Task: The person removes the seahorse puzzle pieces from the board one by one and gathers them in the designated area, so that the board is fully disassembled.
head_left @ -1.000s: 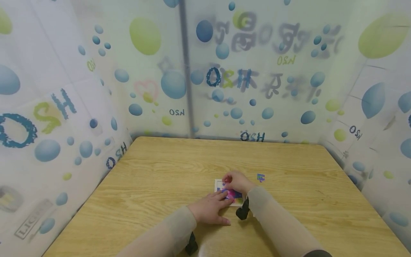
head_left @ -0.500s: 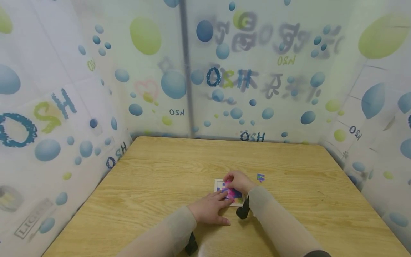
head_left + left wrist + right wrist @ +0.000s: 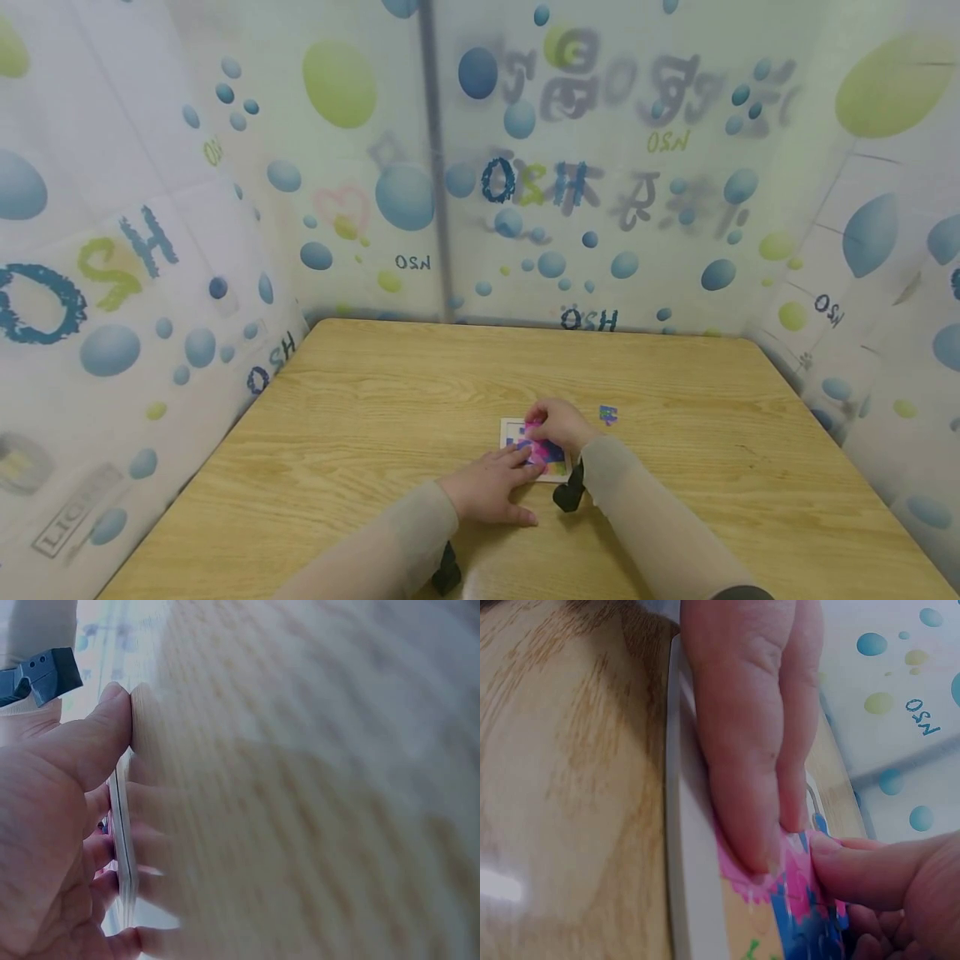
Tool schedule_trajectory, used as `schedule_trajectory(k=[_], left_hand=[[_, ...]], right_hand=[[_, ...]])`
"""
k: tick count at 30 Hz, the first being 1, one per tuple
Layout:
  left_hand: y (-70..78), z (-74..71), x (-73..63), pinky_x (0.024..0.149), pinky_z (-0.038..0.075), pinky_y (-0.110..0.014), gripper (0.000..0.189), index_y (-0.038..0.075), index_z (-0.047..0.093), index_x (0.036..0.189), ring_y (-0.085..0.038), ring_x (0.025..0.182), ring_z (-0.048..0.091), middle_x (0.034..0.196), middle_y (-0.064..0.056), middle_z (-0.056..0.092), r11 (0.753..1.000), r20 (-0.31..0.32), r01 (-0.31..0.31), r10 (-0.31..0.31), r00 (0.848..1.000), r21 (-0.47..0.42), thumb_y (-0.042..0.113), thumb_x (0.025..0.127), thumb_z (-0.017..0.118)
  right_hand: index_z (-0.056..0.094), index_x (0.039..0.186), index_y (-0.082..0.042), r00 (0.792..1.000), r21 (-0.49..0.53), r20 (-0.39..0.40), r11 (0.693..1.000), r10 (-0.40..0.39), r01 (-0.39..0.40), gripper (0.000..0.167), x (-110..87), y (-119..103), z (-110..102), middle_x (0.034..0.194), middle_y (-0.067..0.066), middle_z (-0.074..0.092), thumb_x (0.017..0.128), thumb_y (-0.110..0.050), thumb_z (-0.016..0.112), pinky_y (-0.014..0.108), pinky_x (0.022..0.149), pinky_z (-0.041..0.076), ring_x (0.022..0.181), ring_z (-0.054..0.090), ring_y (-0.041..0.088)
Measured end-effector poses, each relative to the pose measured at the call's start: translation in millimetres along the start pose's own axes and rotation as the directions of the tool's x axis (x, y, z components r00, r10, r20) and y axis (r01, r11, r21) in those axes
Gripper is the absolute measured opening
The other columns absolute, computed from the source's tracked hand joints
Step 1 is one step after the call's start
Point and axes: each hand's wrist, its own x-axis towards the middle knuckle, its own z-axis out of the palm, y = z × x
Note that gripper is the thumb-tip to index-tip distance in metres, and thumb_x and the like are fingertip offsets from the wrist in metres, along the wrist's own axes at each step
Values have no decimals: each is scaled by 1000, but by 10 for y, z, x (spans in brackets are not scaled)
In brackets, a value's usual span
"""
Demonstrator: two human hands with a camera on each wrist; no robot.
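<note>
A small jigsaw puzzle in a white frame tray (image 3: 507, 430) lies on the table. My left hand (image 3: 491, 488) rests over its near left part, fingers extended on the picture, thumb on the wood. My right hand (image 3: 561, 425) is at the tray's far side with curled fingers, pinching a pink puzzle piece (image 3: 532, 429) against the picture. In the right wrist view, the right thumb (image 3: 870, 866) touches the piece's edge beside the left fingers; the other right fingertips are partly hidden. The left wrist view shows the left hand (image 3: 52, 817) along the tray's edge (image 3: 124, 840).
A loose blue and purple puzzle piece (image 3: 608, 414) lies on the wooden table (image 3: 390, 392), right of the tray. Bubble-printed curtains (image 3: 360, 242) stand along the table's back and sides. A black camera mount (image 3: 568, 490) sits under each wrist.
The right hand has shifted slightly to the right, and more of the pink piece shows under its fingertips at the tray. The left hand and the loose piece stay in place.
</note>
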Motion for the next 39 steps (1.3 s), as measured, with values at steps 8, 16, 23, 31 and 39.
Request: schedule_trajectory(k=[8,16,23,31,39], left_hand=[[-3,5,3,114,25,-46,76,23,36,150,-28,145,19,158,-5,22,1000,-4,-3,3,1000,4,62,88,56],[-2,14,7,114,25,-46,76,23,35,150,-27,145,19,158,-5,22,1000,-4,-2,3,1000,6,61,88,56],[-4,15,8,113,26,-47,76,24,35,150,-28,145,20,158,-5,23,1000,-4,-2,2,1000,11,62,87,56],[-18,18,16,114,25,-47,77,25,33,151,-28,145,19,159,-4,21,1000,6,2,-2,1000,3,63,87,54],[-20,15,16,113,26,-47,77,25,34,151,-28,144,20,159,-4,21,1000,0,-2,2,1000,-3,63,87,55]], right_hand=[[69,94,-11,1000,2,-7,1000,1,-1,14,-8,0,-8,90,2,61,82,-4,73,41,85,45,86,54,19],[69,93,-9,999,47,-15,998,39,-38,13,-36,-28,-11,91,3,62,82,-2,73,42,87,44,87,54,20],[70,91,-8,1000,47,-19,999,20,-19,13,-32,-19,-17,89,3,61,81,-2,73,40,86,45,85,54,19],[69,91,-7,1000,55,-8,998,12,-12,12,-52,-32,-38,84,3,58,81,-2,73,33,76,43,79,51,18],[69,92,-8,1000,25,-6,1000,-6,7,12,-43,-27,-42,85,2,58,82,-2,73,34,77,44,80,51,18]])
